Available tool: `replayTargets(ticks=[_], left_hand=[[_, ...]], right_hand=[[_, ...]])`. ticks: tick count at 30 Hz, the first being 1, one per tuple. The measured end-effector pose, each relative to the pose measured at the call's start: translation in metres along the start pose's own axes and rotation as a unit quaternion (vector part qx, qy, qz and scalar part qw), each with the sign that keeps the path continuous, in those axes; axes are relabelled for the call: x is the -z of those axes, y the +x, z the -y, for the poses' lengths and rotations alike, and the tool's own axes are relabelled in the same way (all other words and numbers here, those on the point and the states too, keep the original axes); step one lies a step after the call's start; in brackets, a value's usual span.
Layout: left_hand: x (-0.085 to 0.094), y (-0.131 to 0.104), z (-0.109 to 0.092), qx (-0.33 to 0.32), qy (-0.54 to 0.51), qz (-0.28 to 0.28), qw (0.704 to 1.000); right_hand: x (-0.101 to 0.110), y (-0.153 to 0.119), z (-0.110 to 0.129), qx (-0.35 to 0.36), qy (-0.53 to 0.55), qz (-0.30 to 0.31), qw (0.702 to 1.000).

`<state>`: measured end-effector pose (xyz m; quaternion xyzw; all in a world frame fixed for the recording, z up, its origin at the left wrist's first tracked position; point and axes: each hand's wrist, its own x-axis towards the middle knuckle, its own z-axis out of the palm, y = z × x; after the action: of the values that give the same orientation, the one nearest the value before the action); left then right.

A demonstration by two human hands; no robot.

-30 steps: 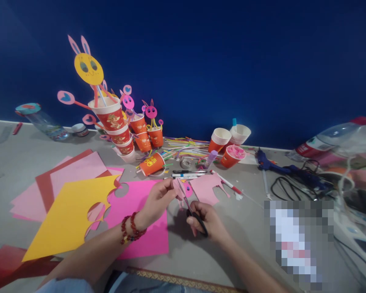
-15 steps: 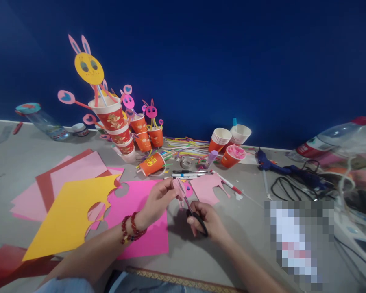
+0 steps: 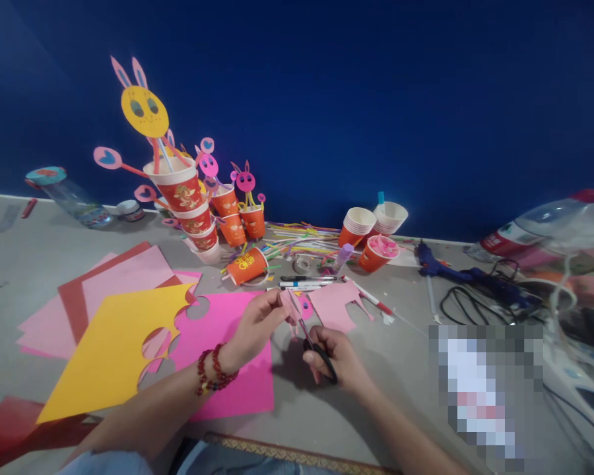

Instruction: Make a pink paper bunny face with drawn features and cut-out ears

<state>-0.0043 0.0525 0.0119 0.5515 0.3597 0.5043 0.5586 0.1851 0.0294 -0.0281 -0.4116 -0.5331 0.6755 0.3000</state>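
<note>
A small piece of pink paper (image 3: 289, 307) is pinched between the thumb and fingers of my left hand (image 3: 259, 321). My right hand (image 3: 340, 357) grips black-handled scissors (image 3: 329, 369), whose blades lie against that piece. Just behind the blades, a magenta paper face (image 3: 305, 306) rests on the table, partly covered. To its right lies a pink sheet (image 3: 334, 307) with ragged cut edges. Under my left forearm spreads a bright pink sheet (image 3: 247, 389), overlapped by a yellow sheet (image 3: 96, 349) with round cut-outs along its edge.
Decorated cups with paper bunny figures (image 3: 181, 191) stand at the back left. Colored sticks (image 3: 301, 237), markers (image 3: 301, 285) and a tipped cup (image 3: 247, 266) lie behind my hands. Stacked cups (image 3: 357, 224) stand further right, near a blue glue gun (image 3: 430, 260) with a black cable.
</note>
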Motion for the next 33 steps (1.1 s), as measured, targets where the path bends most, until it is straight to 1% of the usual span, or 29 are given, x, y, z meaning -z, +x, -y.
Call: replayTargets(ticks=[4, 18, 24, 30, 33], left_hand=[[-0.0002, 0.0006, -0.0002, 0.0, -0.015, 0.009, 1.0], [0.0006, -0.0011, -0.001, 0.001, -0.003, 0.01, 1.0], [0.0015, 0.0001, -0.0061, -0.007, 0.031, -0.024, 0.999], [0.001, -0.0002, -0.0052, -0.019, 0.016, -0.003, 1.0], [0.0012, -0.0006, -0.0033, -0.016, 0.011, -0.005, 1.0]], right_hand=[[0.0, 0.0, 0.0012, -0.001, 0.001, 0.0, 1.0], [-0.0012, -0.0009, 0.0034, -0.011, -0.001, -0.007, 1.0], [-0.0004, -0.001, 0.0036, -0.013, -0.013, -0.002, 1.0], [-0.0004, -0.0007, 0.0029, -0.013, 0.008, 0.013, 1.0], [0.0003, -0.0005, 0.0012, -0.011, 0.008, 0.017, 1.0]])
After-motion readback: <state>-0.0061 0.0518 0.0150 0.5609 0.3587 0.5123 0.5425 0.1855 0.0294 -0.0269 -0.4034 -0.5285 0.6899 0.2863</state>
